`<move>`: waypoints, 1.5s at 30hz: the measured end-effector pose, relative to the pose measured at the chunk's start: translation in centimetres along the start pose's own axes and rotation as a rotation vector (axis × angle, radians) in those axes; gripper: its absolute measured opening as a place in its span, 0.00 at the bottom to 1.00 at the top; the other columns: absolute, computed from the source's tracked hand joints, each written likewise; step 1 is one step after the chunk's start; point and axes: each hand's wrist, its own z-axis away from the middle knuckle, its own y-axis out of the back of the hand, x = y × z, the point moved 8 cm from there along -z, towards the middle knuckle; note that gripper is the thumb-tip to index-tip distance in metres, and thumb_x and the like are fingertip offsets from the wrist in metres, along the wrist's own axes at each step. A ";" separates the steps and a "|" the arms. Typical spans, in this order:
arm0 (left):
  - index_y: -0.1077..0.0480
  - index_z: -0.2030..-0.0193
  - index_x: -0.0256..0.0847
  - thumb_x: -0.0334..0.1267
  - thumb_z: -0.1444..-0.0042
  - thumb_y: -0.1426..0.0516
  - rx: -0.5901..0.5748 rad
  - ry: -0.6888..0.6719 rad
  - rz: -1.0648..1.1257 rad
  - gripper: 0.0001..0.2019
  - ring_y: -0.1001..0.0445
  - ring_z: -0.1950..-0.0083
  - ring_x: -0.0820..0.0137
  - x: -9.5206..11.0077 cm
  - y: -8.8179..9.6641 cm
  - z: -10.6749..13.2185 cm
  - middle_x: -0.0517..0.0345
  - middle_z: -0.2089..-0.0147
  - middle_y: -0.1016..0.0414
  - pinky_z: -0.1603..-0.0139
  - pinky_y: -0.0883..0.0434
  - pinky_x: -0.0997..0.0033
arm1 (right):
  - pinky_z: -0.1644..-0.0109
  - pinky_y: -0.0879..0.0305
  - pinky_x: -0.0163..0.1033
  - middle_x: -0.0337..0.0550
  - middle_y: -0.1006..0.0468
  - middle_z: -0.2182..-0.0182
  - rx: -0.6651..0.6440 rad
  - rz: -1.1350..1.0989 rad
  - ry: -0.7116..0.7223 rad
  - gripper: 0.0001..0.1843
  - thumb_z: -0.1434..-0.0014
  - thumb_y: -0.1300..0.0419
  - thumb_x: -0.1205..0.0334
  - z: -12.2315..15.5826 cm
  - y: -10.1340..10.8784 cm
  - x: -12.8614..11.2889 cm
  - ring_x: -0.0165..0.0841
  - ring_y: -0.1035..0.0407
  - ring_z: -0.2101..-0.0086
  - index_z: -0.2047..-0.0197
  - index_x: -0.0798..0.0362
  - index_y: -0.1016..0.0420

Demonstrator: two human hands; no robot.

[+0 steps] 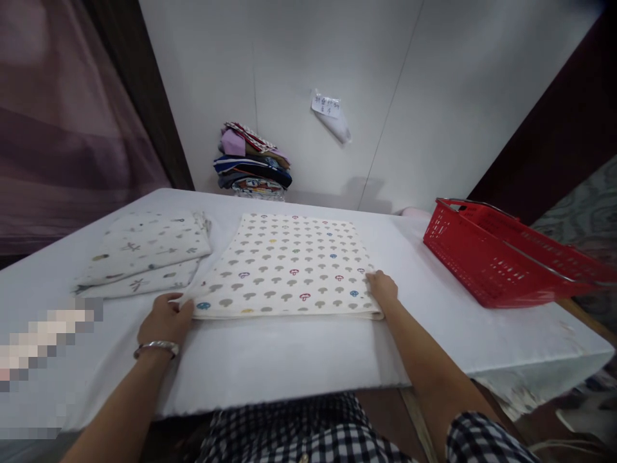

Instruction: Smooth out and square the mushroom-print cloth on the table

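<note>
A cream cloth printed with mushrooms (pixel 289 270) lies folded and flat on the white-covered table, with small red, blue and yellow motifs among the grey ones. My left hand (pixel 164 323), with a silver bangle at the wrist, pinches the cloth's near left corner. At the near right edge, my right hand (pixel 384 289) is closed on the cloth's side, its fingertips partly hidden. To the left lies a second folded cloth (pixel 144 247), white with a sparse plant-like print, apart from the mushroom cloth.
A red plastic basket (pixel 506 257) with a metal handle stands at the table's right side. Behind the table, a stack of folded fabrics (pixel 253 161) rises against the white wall. A paper in plastic (pixel 330 112) hangs there. A pixelated patch covers the left front.
</note>
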 end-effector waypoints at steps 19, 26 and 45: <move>0.38 0.41 0.38 0.46 0.41 0.54 0.077 -0.568 -0.346 0.24 0.48 0.34 0.59 9.4 -1.9 1.2 0.47 0.35 0.43 0.36 0.49 0.55 | 0.39 0.51 0.52 0.56 0.47 0.37 0.173 0.102 0.537 0.31 0.38 0.55 0.47 0.3 -1.6 -7.1 0.45 0.56 0.38 0.38 0.59 0.45; 0.50 0.33 0.39 0.60 0.44 0.59 -0.119 -0.420 -0.352 0.36 0.59 0.30 0.57 6.9 -6.2 -1.5 0.50 0.29 0.60 0.34 0.57 0.50 | 0.40 0.51 0.55 0.55 0.46 0.37 0.109 0.114 0.539 0.31 0.39 0.55 0.45 -0.4 -4.9 -6.0 0.48 0.52 0.38 0.40 0.55 0.40; 0.41 0.41 0.35 0.45 0.45 0.50 -0.142 -0.092 -0.153 0.26 0.28 0.50 0.59 1.4 -0.4 0.7 0.43 0.50 0.27 0.52 0.33 0.63 | 0.40 0.41 0.54 0.36 0.43 0.38 0.130 -0.279 0.886 0.30 0.44 0.49 0.57 8.8 -3.8 5.6 0.44 0.47 0.40 0.37 0.38 0.43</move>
